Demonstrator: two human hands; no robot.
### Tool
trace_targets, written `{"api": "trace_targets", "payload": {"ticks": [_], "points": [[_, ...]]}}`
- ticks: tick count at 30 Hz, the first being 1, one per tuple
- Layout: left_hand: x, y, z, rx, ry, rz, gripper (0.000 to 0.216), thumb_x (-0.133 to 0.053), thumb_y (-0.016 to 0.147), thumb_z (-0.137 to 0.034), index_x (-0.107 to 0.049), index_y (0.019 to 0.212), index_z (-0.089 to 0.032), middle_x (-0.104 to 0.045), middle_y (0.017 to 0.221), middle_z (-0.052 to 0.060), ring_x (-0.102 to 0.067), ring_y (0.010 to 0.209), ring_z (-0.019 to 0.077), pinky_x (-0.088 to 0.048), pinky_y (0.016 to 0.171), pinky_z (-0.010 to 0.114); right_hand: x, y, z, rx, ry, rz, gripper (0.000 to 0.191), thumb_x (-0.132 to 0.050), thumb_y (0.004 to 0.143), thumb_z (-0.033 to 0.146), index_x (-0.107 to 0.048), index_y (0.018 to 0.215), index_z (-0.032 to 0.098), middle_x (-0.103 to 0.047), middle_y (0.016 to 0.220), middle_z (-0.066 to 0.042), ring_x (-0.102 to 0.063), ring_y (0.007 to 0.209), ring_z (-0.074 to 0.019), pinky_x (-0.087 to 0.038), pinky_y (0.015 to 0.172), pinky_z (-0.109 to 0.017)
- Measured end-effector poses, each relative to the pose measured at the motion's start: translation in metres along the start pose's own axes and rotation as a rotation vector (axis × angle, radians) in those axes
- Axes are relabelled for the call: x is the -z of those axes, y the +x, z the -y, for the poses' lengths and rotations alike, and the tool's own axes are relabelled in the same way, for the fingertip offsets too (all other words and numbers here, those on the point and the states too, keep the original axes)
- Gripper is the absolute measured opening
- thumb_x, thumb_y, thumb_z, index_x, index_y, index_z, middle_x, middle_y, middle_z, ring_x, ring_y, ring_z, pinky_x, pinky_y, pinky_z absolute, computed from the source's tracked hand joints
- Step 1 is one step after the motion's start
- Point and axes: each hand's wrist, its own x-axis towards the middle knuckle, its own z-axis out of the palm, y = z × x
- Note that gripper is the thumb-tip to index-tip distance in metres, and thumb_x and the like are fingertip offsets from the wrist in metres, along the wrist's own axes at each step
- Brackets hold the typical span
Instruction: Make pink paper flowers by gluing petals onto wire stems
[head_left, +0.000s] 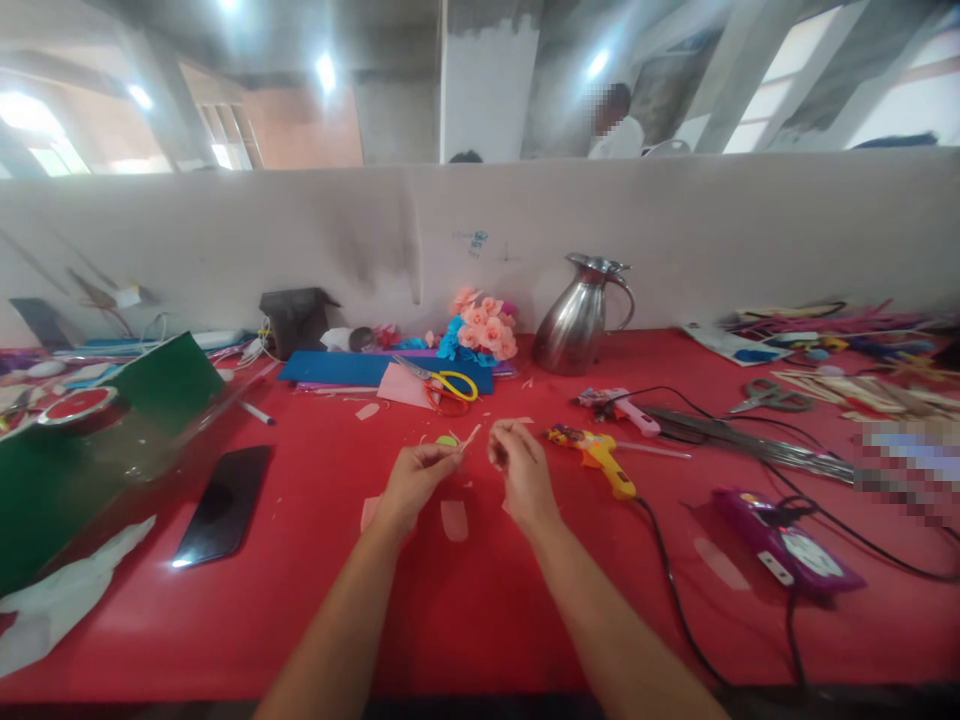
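Observation:
My left hand (420, 482) is closed in a pinch on a thin, twisted peach paper strip (471, 438), which points up and right from the fingertips. Just right of it, my right hand (525, 472) is raised with its fingers curled in toward the thumb. Whatever those fingers hold, if anything, is too small to make out. Below and between the hands lies a pink paper petal (454, 521) on the red table (465, 620). Another pink piece (370, 511) is partly hidden by my left wrist. A small green round thing (448, 440) sits behind the left fingertips.
Scissors (459, 384) lie on pink paper ahead, near peach paper flowers (487, 332) and a steel jug (574, 320). To the right are a yellow glue gun (611, 468), a pink glue gun (637, 412) and a purple power strip (787, 545) with cords. A phone (225, 503) lies left.

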Motion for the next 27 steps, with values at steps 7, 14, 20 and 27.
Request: {"api": "trace_targets", "payload": {"ticks": [7, 14, 20, 27], "points": [[0.0009, 0.0018, 0.0043, -0.018, -0.002, -0.048, 0.025, -0.071, 0.061, -0.036, -0.073, 0.077, -0.016, -0.070, 0.077, 0.006, -0.061, 0.074, 0.0180, -0.045, 0.076, 0.031, -0.0021, -0.0011, 0.0012, 0.030, -0.060, 0.009, 0.026, -0.043, 0.082, 0.033, -0.037, 0.060, 0.021, -0.035, 0.054, 0.005, -0.032, 0.046, -0.0093, -0.029, 0.047, -0.023], [0.0013, 0.0006, 0.0028, -0.039, -0.073, -0.054, 0.025, -0.070, 0.064, -0.035, -0.071, 0.079, -0.014, -0.070, 0.078, 0.006, -0.061, 0.075, 0.0172, -0.046, 0.075, 0.029, -0.0001, -0.0013, -0.0007, 0.025, -0.101, 0.034, 0.028, -0.050, 0.081, 0.044, -0.052, 0.068, 0.019, -0.043, 0.057, 0.003, -0.038, 0.052, -0.0098, -0.032, 0.050, -0.023], [0.0013, 0.0011, 0.0029, -0.035, -0.077, -0.071, 0.026, -0.071, 0.063, -0.036, -0.071, 0.077, -0.014, -0.069, 0.076, 0.007, -0.061, 0.075, 0.0178, -0.046, 0.077, 0.030, 0.0023, -0.0007, -0.0013, 0.057, -0.151, -0.003, 0.025, -0.059, 0.075, 0.044, -0.062, 0.076, 0.019, -0.047, 0.058, 0.003, -0.041, 0.054, -0.0109, -0.034, 0.053, -0.024], [-0.0002, 0.0005, 0.0017, -0.013, -0.081, -0.064, 0.025, -0.071, 0.063, -0.036, -0.072, 0.076, -0.015, -0.069, 0.074, 0.006, -0.061, 0.072, 0.0163, -0.046, 0.072, 0.028, -0.0006, -0.0020, -0.0020, 0.074, -0.123, 0.027, 0.022, -0.062, 0.072, 0.041, -0.061, 0.077, 0.020, -0.052, 0.064, 0.002, -0.042, 0.057, -0.0111, -0.036, 0.054, -0.023]]}}
